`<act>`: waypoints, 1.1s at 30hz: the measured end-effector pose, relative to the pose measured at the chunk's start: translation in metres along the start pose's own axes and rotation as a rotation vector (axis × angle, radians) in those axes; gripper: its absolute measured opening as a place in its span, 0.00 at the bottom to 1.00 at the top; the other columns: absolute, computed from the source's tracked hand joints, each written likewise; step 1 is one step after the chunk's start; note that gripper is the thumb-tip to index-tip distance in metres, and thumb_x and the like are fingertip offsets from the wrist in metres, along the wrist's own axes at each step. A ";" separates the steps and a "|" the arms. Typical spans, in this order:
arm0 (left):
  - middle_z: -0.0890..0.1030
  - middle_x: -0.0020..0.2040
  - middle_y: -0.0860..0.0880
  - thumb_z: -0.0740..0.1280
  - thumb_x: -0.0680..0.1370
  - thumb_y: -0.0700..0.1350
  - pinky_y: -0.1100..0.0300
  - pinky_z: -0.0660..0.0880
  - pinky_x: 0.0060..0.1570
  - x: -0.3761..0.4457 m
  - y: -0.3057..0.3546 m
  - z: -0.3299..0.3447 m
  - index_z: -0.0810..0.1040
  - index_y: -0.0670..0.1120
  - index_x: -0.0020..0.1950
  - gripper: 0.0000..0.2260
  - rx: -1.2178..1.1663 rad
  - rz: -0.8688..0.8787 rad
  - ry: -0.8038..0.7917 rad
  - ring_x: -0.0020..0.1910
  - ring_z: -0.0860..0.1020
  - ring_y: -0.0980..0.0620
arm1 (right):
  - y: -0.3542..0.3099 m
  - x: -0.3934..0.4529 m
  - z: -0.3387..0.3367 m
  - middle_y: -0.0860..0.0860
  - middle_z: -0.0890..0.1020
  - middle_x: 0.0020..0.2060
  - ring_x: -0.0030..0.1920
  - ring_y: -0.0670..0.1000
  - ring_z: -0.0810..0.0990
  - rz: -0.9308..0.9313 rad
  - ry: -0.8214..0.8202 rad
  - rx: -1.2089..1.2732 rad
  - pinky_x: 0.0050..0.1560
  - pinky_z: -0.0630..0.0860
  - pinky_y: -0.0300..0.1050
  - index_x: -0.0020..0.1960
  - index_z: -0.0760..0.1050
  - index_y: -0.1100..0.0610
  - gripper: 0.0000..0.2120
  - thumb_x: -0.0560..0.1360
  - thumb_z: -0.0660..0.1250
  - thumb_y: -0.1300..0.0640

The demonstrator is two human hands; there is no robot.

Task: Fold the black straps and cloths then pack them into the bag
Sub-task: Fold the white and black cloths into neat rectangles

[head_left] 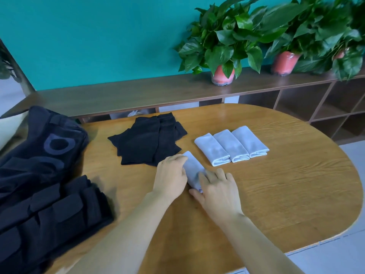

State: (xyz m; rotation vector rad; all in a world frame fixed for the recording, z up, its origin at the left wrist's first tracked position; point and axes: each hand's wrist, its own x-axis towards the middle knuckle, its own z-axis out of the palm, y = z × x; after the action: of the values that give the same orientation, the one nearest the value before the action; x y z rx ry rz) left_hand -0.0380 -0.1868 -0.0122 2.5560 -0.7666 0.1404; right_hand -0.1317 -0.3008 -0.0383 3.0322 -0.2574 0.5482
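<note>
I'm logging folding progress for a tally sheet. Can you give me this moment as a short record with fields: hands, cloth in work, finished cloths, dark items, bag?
left hand: left hand presses the light grey cloth's left side
right hand: right hand holds its right side, thumb at the near end
cloth in work: small light grey folded cloth on the oval wooden table
finished cloths: three folded light grey cloths side by side
dark items: pile of black cloths; folded black straps at left
bag: black fabric bag, far left
</note>
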 end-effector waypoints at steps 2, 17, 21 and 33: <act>0.76 0.66 0.48 0.57 0.79 0.35 0.55 0.67 0.65 -0.003 0.005 -0.002 0.77 0.40 0.63 0.15 -0.060 0.004 0.007 0.67 0.71 0.47 | 0.008 0.008 -0.004 0.45 0.78 0.37 0.41 0.53 0.74 -0.011 0.110 0.149 0.38 0.65 0.46 0.40 0.76 0.53 0.15 0.71 0.62 0.41; 0.40 0.80 0.46 0.47 0.85 0.48 0.57 0.44 0.76 0.051 0.009 0.043 0.43 0.43 0.79 0.24 0.119 0.062 -0.304 0.78 0.38 0.50 | 0.071 0.064 0.023 0.54 0.45 0.78 0.77 0.57 0.40 0.235 -0.342 0.072 0.73 0.44 0.62 0.78 0.47 0.44 0.26 0.82 0.42 0.41; 0.41 0.80 0.45 0.46 0.85 0.48 0.58 0.45 0.76 0.071 0.005 0.046 0.44 0.42 0.79 0.24 0.144 0.084 -0.300 0.78 0.39 0.50 | 0.075 0.065 0.024 0.54 0.43 0.78 0.77 0.58 0.39 0.269 -0.343 0.080 0.74 0.43 0.61 0.78 0.46 0.44 0.26 0.82 0.41 0.41; 0.43 0.80 0.47 0.46 0.85 0.48 0.59 0.46 0.76 0.082 0.008 0.046 0.46 0.44 0.80 0.23 -0.015 0.112 -0.294 0.78 0.41 0.52 | 0.074 0.069 0.027 0.57 0.46 0.78 0.77 0.58 0.42 0.371 -0.358 0.093 0.73 0.43 0.63 0.79 0.47 0.49 0.26 0.82 0.40 0.44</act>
State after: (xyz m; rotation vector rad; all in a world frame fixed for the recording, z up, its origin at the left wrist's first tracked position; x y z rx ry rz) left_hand 0.0249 -0.2540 -0.0311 2.5503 -1.0155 -0.2100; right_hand -0.0713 -0.3867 -0.0383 3.1684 -0.8433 0.0193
